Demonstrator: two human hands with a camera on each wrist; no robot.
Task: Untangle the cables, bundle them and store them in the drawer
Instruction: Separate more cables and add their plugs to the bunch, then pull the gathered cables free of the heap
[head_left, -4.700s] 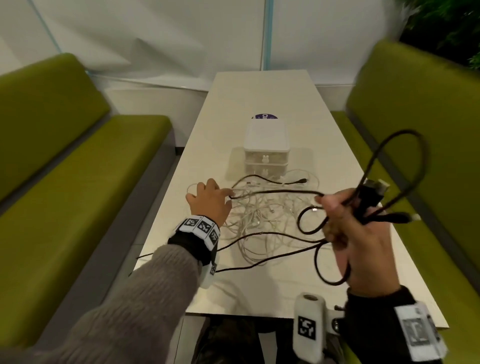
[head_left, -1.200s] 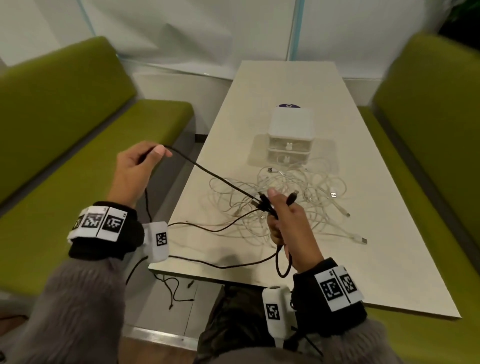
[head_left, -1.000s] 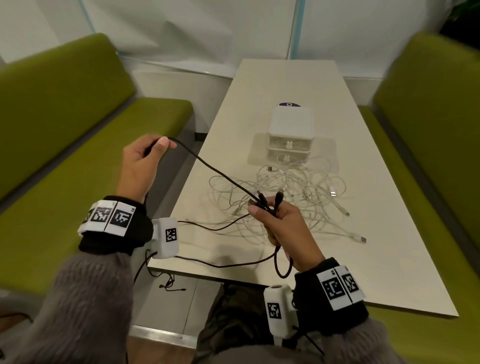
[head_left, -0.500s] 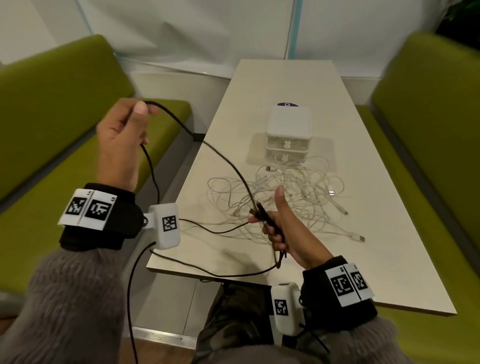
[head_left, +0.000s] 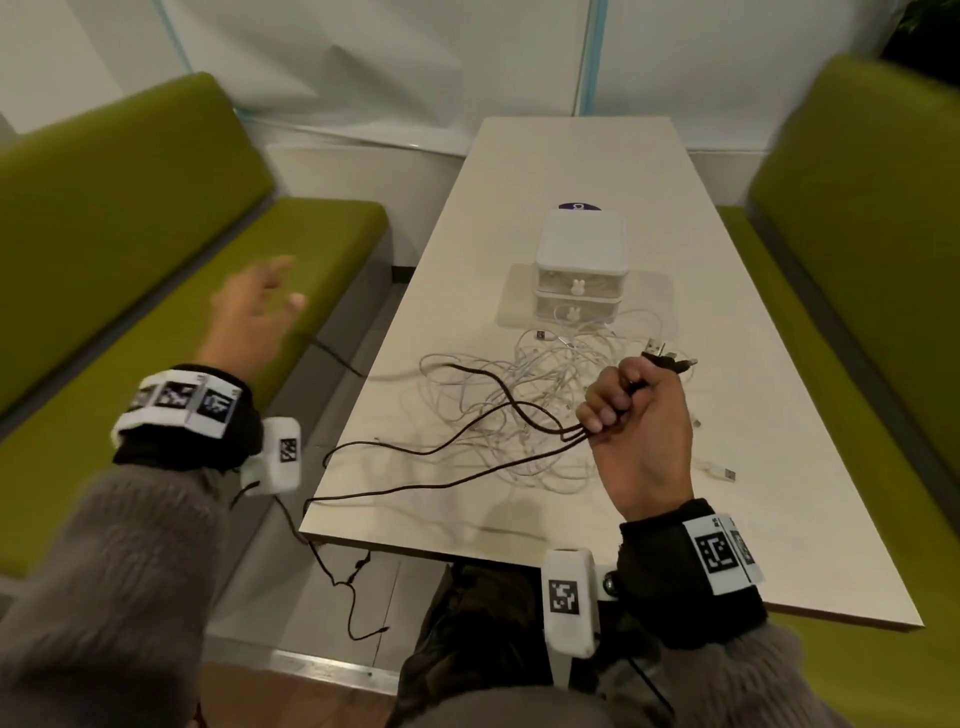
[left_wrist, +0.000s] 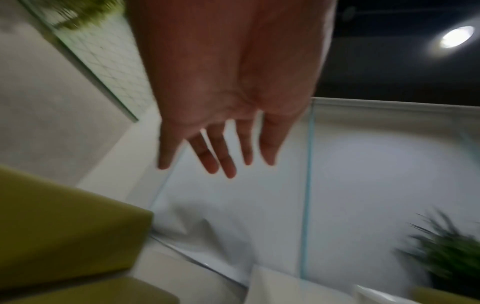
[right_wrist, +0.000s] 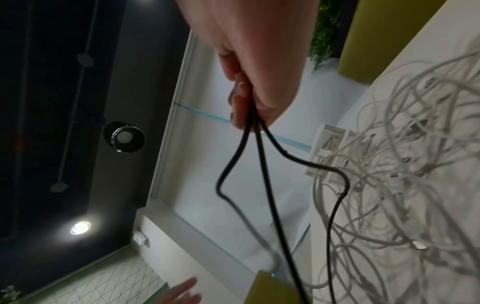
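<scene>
Above the table (head_left: 649, 171): right hand (head_left: 641, 421) fisted around black cable (head_left: 467, 447) strands, plugs protruding past the thumb. Left hand (head_left: 254, 317) raised over the green bench (head_left: 156, 291), fingers spread, empty. White cable tangle (head_left: 545, 415) lies before the closed drawer unit (head_left: 581, 260).

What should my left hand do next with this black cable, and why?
Probably reach down and gather the slack. Your left hand is open and holds nothing, while your right hand grips the black cable near its plugs. Its strands trail across the table and over the near left edge toward the floor, so they need gathering before bundling.
</scene>
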